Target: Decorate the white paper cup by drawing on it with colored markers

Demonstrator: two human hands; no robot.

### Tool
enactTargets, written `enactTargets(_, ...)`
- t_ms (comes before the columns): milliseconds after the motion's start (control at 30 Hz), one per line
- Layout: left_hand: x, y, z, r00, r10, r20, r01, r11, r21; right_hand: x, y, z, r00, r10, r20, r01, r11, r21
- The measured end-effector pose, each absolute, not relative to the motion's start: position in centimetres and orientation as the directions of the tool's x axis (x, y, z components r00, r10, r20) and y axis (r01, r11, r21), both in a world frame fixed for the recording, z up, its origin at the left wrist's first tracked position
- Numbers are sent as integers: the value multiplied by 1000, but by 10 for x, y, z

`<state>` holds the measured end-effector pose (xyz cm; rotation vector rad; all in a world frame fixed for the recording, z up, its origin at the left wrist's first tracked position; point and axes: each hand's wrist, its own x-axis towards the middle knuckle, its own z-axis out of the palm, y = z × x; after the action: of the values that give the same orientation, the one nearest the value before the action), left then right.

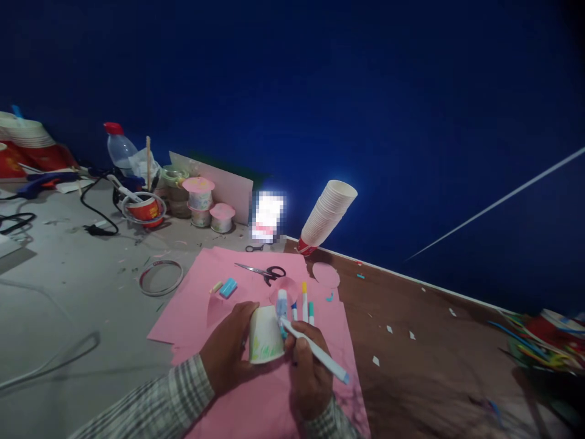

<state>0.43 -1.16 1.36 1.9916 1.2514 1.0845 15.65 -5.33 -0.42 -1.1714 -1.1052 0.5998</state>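
My left hand (pixel 226 353) is wrapped round a white paper cup (pixel 264 336) turned upside down, with green marks drawn near its rim. My right hand (pixel 308 375) grips a white marker (pixel 315 352) with a blue end, its tip touching the cup's side. Both hands hover over a large pink paper sheet (pixel 256 402). Just beyond the cup lie several markers (pixel 304 302), black-handled scissors (pixel 264 271), a blue eraser (pixel 228 287) and cut pink circles (pixel 326 274).
A leaning stack of paper cups (pixel 326 213) stands by the blue wall. Tape rolls (pixel 201 201), a red bowl (pixel 145 210), a water bottle (pixel 119 149), cables (pixel 94 210) and a tape ring (pixel 161 277) crowd the left. Coloured clutter (pixel 543 344) lies far right.
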Motion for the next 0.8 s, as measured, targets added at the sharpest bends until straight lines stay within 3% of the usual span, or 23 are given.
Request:
enactTargets(200, 7, -13, 12, 161, 957, 241, 331, -283, 900, 156, -48, 4, 395, 844, 362, 137, 335, -932)
enactTargets(433, 0, -11, -1, 89, 972, 216, 331, -233, 914, 154, -48, 10, 263, 805, 531, 322, 446, -835)
enactTargets(667, -4, -11, -9, 204, 961, 186, 231, -232, 945, 155, -45, -8, 128, 746, 654, 476, 532, -700)
enactTargets(800, -8, -11, -13, 291, 926, 241, 200, -306, 931, 158, -45, -13, 101, 757, 646, 506, 520, -688)
